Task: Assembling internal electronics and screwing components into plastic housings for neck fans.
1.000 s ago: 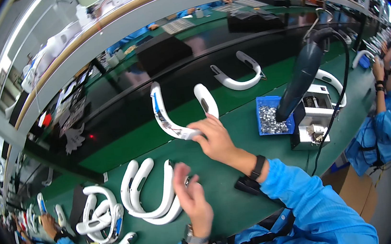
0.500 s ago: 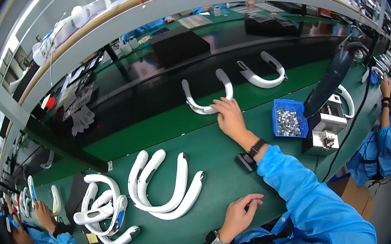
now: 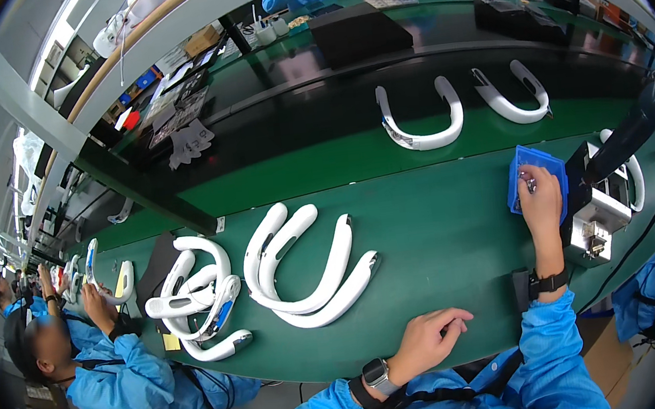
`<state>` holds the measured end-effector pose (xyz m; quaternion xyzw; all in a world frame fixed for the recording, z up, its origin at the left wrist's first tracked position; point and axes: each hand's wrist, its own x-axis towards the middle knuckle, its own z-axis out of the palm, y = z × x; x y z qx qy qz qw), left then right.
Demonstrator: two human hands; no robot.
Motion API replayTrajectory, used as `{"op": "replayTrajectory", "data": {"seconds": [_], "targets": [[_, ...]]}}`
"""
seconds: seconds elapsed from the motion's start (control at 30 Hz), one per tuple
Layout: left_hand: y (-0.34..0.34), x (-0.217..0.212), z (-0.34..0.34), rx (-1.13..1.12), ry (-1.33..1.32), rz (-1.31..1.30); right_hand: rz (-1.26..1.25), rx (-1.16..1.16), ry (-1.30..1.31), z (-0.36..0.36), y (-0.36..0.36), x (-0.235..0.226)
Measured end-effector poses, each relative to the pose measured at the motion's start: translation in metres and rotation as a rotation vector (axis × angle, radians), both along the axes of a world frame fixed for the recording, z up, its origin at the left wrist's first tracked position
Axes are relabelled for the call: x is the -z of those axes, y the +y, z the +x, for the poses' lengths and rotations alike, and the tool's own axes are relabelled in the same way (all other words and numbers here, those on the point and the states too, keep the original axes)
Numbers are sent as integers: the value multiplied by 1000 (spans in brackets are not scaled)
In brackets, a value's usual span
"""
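My right hand (image 3: pixel 541 200) reaches into a blue plastic bin (image 3: pixel 554 166) of small silver metal parts. Its fingers curl down around some parts (image 3: pixel 529 184), partly hidden by the hand. Near the table's front edge, my left hand (image 3: pixel 428 345) hovers or rests with fingers loosely bent and no object visible in it. Left of it lie two nested white U-shaped neckband shells (image 3: pixel 319 306). Beyond the bin, on the far strip, stand two more white U-shaped shells, one in the middle (image 3: pixel 427 141) and another to the right (image 3: pixel 523 113).
A tangled pile of white neckband shells (image 3: pixel 193 300) lies at left. Right of the bin stands a metal fixture (image 3: pixel 592 232) with a dark lamp-like arm (image 3: pixel 630 133) over it. A shelf post (image 3: pixel 140 189) rises at left. A co-worker (image 3: pixel 121 381) sits beside me on the left.
My right hand has left the U-shaped shell on the far strip and moved right and nearer, into the blue bin. The view has turned left; my left hand stays near the front edge.
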<state>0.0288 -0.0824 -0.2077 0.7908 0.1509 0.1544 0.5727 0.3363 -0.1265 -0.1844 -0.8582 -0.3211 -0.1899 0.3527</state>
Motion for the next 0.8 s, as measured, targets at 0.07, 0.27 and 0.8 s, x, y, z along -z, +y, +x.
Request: {"op": "replayTrajectory", "data": {"seconds": [0.07, 0.27, 0.8], "targets": [[-2, 1, 1, -5, 10, 30, -172, -1, 45, 11, -3, 17], [-5, 1, 7, -32, 14, 131, -139, 8, 201, 16, -1, 16], [-9, 2, 0, -81, -79, 154, -176, 40, 134, 22, -4, 27]]}}
